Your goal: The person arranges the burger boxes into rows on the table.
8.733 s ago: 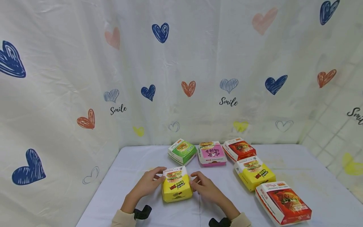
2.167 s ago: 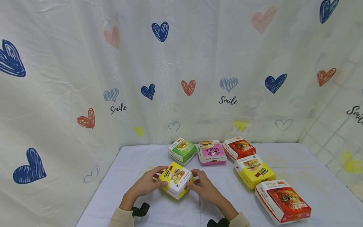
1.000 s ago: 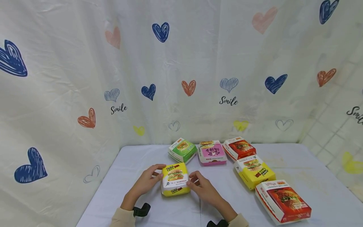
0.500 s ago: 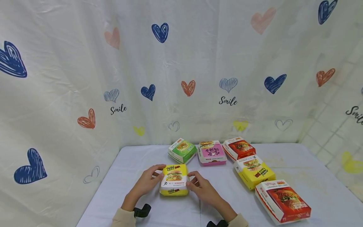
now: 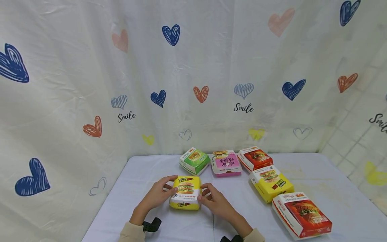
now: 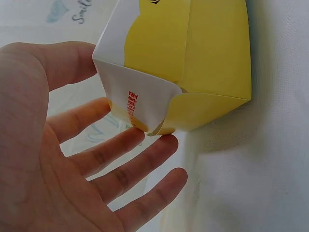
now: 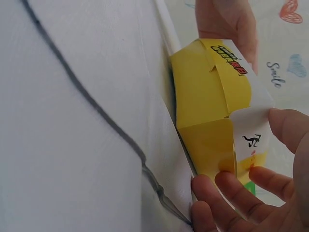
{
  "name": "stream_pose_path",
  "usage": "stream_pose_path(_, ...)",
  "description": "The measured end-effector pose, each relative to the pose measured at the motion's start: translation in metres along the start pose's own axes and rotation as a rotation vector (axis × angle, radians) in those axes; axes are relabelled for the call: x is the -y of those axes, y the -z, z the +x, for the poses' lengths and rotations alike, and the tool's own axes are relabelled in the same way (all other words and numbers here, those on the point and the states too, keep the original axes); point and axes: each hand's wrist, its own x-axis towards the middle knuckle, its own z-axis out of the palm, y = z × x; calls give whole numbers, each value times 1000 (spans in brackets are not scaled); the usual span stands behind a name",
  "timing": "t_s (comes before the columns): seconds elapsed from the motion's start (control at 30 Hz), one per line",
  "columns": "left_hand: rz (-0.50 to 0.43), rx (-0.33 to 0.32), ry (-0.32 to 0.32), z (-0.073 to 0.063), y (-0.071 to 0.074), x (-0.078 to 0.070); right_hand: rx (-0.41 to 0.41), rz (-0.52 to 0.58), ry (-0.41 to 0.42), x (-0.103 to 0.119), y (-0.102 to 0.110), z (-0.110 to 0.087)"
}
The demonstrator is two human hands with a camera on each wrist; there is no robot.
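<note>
A yellow and white burger box (image 5: 185, 192) with a burger picture on its lid lies in front of me on the white tablecloth, between both hands. My left hand (image 5: 159, 193) holds its left side. In the left wrist view, the left thumb meets the top edge of the box (image 6: 212, 48) and the fingertips reach its lower side flap. My right hand (image 5: 218, 202) holds the opposite side. The right wrist view has the right thumb at the top corner of the box (image 7: 203, 92), with fingertips against the side below.
Behind stand a green burger box (image 5: 195, 162), a pink one (image 5: 226, 164) and a red one (image 5: 255, 159). To the right are another yellow box (image 5: 271, 184) and a larger red box (image 5: 302, 215). A heart-printed curtain (image 5: 211, 67) hangs behind the table.
Between the hands, the yellow box has turned: its white band faced away at first, sat askew about two seconds ago, and now lies towards me. The other boxes have not moved.
</note>
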Motion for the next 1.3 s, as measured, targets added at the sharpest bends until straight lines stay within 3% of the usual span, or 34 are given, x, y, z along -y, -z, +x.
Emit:
stream_pose_path(0.73, -11, 4, 15, -1, -2, -1, 13, -10, -45, -1, 2, 1)
stream_pose_path(1.3, -12, 13, -5, 0, -2, 3, 23, -10, -31, -4, -1, 3)
